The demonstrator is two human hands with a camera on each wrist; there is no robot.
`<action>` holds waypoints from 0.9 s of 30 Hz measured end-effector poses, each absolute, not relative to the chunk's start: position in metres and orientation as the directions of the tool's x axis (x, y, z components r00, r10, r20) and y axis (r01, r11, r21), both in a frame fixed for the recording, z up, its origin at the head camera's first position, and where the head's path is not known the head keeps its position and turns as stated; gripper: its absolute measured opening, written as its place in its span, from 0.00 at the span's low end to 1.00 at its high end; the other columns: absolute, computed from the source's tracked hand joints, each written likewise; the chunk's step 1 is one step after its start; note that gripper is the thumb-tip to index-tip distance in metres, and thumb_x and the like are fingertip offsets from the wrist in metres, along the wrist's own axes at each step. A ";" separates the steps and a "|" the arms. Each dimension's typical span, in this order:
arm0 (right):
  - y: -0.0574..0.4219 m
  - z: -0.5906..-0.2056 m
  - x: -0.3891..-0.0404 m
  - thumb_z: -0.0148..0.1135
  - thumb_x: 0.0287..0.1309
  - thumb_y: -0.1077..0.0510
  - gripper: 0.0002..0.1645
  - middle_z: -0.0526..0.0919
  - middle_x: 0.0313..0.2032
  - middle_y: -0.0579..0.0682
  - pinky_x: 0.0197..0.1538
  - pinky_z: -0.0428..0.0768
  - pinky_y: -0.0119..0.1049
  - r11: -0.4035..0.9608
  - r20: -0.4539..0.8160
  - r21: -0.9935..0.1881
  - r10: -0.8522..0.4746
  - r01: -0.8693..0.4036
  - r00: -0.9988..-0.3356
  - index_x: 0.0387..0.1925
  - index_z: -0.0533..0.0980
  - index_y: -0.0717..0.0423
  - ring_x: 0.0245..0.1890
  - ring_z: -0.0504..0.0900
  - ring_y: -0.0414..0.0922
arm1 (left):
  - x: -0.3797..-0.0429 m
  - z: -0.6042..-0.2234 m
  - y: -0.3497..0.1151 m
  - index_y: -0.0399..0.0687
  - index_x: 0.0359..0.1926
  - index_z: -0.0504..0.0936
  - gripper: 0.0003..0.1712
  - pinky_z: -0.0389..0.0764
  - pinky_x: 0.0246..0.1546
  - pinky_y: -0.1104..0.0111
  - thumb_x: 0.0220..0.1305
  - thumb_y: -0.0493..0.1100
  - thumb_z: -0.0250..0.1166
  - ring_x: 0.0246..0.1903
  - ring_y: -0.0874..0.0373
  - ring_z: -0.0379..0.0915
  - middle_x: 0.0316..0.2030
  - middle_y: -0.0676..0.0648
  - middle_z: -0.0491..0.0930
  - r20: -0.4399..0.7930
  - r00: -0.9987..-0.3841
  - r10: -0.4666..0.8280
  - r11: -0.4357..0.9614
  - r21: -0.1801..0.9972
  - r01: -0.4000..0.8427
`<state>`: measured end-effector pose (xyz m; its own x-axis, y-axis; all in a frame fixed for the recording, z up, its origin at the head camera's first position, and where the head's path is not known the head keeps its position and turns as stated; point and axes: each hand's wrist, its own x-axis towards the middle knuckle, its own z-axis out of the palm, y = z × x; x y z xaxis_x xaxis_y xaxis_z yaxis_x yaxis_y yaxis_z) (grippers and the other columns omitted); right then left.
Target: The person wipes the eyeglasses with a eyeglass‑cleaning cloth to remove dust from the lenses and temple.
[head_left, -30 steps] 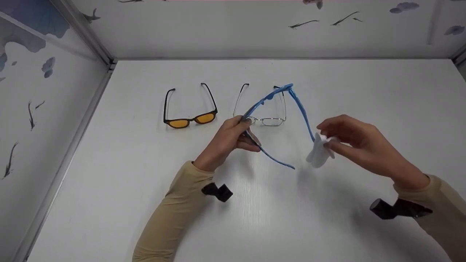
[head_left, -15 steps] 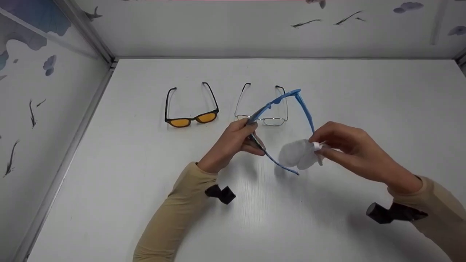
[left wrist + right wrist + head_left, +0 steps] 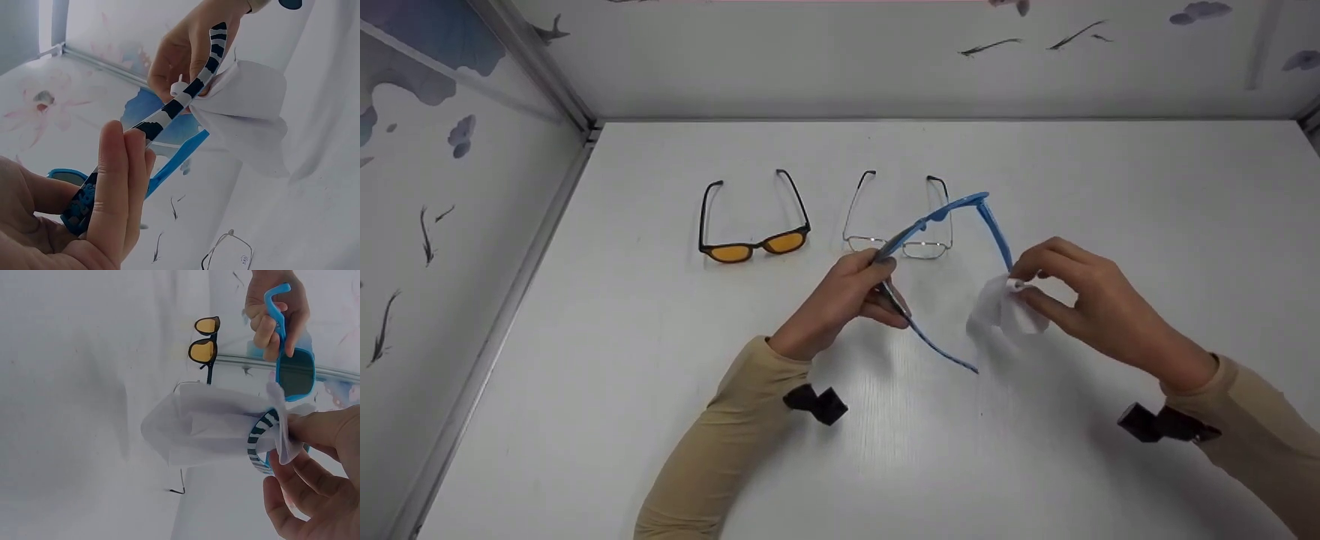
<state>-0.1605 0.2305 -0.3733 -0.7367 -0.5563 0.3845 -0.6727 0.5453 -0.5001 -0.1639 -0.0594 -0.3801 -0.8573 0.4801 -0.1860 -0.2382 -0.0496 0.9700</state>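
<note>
My left hand [image 3: 840, 300] grips blue-framed sunglasses [image 3: 956, 205] at one hinge end, holding them above the white table. Their temples point toward me; black and white stripes run along the inner face of one temple [image 3: 179, 105] in the left wrist view. Between the thumb and fingers of my right hand [image 3: 1099, 304] a thin white cloth [image 3: 997, 311] is pinched around the far temple, close to its end. In the right wrist view a striped temple end [image 3: 254, 439] curls out of the cloth, and a dark lens [image 3: 296, 374] shows beyond.
Black-framed glasses with orange lenses [image 3: 731, 253] lie unfolded on the table [image 3: 585, 337], left of the left hand. Thin metal-framed clear glasses [image 3: 926, 253] lie behind the sunglasses, partly covered by them. Printed white panels [image 3: 810, 75] stand at the back and left.
My right hand has shifted about the far temple with the cloth, which swung left and then partly back. The sunglasses, still in my left hand, have moved slightly right and toward me.
</note>
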 end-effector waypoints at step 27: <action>0.226 -0.382 -0.180 0.71 0.41 0.79 0.22 0.81 0.38 0.55 0.35 0.67 0.19 0.616 0.534 -0.366 -0.475 -0.698 -0.699 0.40 0.78 0.63 0.31 0.71 0.41 | -0.159 -0.379 -0.055 0.39 0.35 0.66 0.09 0.83 0.33 0.60 0.75 0.37 0.45 0.25 0.52 0.82 0.24 0.41 0.79 -0.254 -0.821 0.512 0.040 0.961 -0.273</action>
<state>-0.1796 0.2256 -0.3816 -0.6991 -0.4753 0.5342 -0.6980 0.6156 -0.3658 -0.1593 -0.0551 -0.3794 -0.8205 0.5120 -0.2542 -0.2729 0.0398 0.9612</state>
